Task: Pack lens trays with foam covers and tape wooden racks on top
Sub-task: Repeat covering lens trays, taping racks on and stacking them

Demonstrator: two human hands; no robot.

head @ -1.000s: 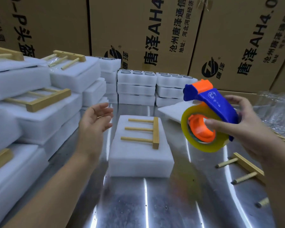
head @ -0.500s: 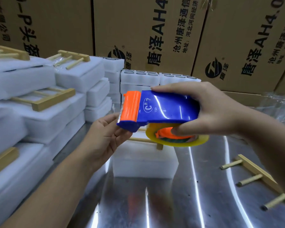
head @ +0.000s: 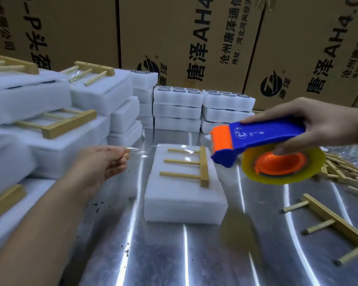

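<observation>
Wooden rack (head: 191, 166) is laid, not yet taped, on the foam-covered tray (head: 184, 203); the tape end (head: 141, 151) is pinched by the left hand (head: 100, 164), the dispenser (head: 262, 139) gripped by the right hand (head: 322, 129).

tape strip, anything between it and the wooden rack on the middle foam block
Nothing visible: the tape strip runs from the left hand to the dispenser in the right hand, with open air down to the rack.

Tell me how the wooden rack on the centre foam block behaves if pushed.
The pale wooden three-peg rack looks stiff and light. Lying flat on the white foam block, it probably slides rather than tips or rolls.
</observation>
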